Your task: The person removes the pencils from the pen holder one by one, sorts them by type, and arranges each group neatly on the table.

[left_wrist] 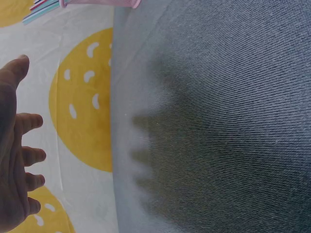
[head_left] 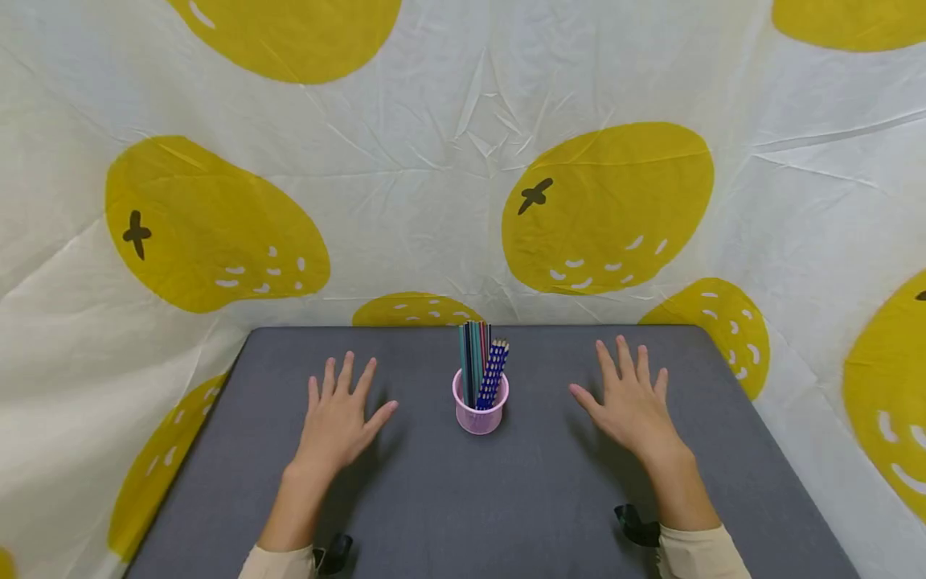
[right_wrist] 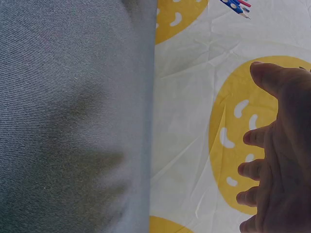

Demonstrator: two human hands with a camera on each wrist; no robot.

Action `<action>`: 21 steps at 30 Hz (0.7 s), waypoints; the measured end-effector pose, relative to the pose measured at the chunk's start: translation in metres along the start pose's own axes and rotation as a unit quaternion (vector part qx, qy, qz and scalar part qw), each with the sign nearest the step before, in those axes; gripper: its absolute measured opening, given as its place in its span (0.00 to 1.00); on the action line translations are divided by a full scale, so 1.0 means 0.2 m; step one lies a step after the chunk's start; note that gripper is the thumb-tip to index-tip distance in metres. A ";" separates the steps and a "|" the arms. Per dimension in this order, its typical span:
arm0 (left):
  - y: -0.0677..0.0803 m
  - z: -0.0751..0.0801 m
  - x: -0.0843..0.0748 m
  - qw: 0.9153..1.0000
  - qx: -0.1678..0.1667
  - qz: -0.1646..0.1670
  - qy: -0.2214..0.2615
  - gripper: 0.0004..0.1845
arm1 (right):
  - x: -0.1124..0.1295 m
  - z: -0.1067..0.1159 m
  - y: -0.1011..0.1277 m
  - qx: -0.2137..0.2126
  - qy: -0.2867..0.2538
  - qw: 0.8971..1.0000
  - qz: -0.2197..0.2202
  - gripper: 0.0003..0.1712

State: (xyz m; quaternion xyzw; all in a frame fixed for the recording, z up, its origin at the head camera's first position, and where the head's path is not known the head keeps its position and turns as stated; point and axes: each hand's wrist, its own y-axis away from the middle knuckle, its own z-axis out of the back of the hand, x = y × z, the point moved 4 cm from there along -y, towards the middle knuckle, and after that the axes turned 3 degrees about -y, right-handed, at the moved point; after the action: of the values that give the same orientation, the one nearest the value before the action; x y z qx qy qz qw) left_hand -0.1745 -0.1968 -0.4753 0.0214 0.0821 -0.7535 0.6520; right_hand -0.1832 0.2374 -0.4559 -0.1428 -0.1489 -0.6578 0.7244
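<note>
A pink mesh cup (head_left: 481, 408) stands upright near the middle of the grey table (head_left: 463, 515), holding several pencils (head_left: 481, 367) with their ends up. My left hand (head_left: 340, 418) hovers flat to the left of the cup, fingers spread and empty. My right hand (head_left: 628, 400) hovers flat to the right of it, also spread and empty. The left wrist view shows the left hand (left_wrist: 17, 150) above its shadow on the table, with the cup's edge (left_wrist: 104, 2) at the top. The right hand (right_wrist: 279, 160) appears open in the right wrist view, pencil tips (right_wrist: 235, 6) at the top.
A white cloth printed with large yellow fruit (head_left: 600, 209) hangs behind and around the table. The table's far edge (head_left: 470, 327) lies just behind the cup. Dark wrist straps (head_left: 637, 524) show near both cream sleeves.
</note>
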 end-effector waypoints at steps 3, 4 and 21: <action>0.00 0.00 0.00 1.000 0.000 -0.004 0.001 0.46 | 0.00 0.00 0.01 0.000 0.000 1.000 0.002 0.57; 0.01 0.00 0.00 1.000 -0.002 -0.006 0.001 0.46 | 0.00 0.00 0.01 0.000 0.000 1.000 0.003 0.56; -0.01 0.09 -0.06 0.999 -0.002 -0.046 -0.005 0.45 | -0.02 0.05 -0.01 -0.024 -0.005 0.999 0.046 0.52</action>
State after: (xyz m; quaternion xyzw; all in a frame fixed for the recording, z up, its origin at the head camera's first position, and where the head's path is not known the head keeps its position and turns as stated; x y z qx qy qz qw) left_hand -0.1741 -0.1866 -0.4550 0.0123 0.0807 -0.7825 0.6173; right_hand -0.1866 0.2457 -0.4477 -0.1701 -0.1298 -0.6268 0.7492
